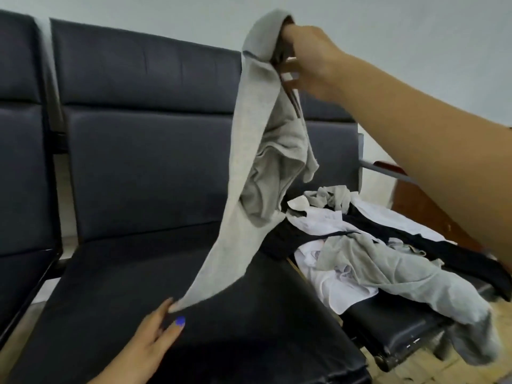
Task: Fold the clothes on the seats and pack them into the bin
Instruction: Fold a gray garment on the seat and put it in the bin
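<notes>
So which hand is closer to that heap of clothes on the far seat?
Right. The right hand holds the grey garment up above the heap; the left hand is low, across the empty seat.

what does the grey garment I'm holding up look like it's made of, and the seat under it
Grey garment: looks like soft cotton jersey knit, matte and heathered; it drapes limply and bunches in soft folds. Seat: seems padded dark leather or a vinyl imitation, smooth with a faint sheen and stitched panel seams; which one can't be told.
</notes>
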Demonstrator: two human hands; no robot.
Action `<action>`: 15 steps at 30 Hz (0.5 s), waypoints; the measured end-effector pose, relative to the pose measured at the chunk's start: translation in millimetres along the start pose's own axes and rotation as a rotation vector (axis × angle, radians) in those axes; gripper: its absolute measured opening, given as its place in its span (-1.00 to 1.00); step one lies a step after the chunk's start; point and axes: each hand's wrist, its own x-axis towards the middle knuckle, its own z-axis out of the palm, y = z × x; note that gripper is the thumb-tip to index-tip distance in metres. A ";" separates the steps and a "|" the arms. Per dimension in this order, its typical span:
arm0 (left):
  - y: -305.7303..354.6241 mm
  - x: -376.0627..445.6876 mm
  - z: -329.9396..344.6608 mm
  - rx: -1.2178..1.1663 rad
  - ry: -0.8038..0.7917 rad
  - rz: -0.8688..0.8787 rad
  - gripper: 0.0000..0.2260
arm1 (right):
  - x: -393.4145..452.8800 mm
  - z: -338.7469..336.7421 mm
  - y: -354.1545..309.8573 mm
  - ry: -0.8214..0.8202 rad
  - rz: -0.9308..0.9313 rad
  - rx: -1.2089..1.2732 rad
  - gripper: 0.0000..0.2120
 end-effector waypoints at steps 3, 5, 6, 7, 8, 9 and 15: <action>18.7 -15.0 -15.7 -0.183 0.107 -0.005 0.01 | -17.1 26.8 9.6 -0.185 0.075 -0.104 -0.81; 31.7 -26.0 -25.3 -0.317 0.127 -0.022 0.01 | -30.6 45.3 15.7 -0.292 0.098 -0.186 -0.83; 39.5 -30.7 -26.3 -0.367 0.129 -0.032 0.00 | -36.7 53.5 18.7 -0.349 0.101 -0.233 -0.83; 48.0 -36.5 -26.4 -0.413 0.105 -0.043 -0.03 | -43.8 62.4 20.5 -0.394 0.099 -0.269 -0.83; 53.5 -39.4 -25.5 -0.444 0.106 -0.057 -0.06 | -49.5 71.5 21.9 -0.425 0.095 -0.296 -0.83; 61.1 -44.6 -24.4 -0.455 0.101 -0.065 -0.10 | -54.4 79.8 23.1 -0.449 0.093 -0.309 -0.82; 72.1 -60.9 -19.7 -0.333 0.005 -0.037 -0.20 | -78.9 118.4 42.0 -0.535 0.070 -0.355 -0.72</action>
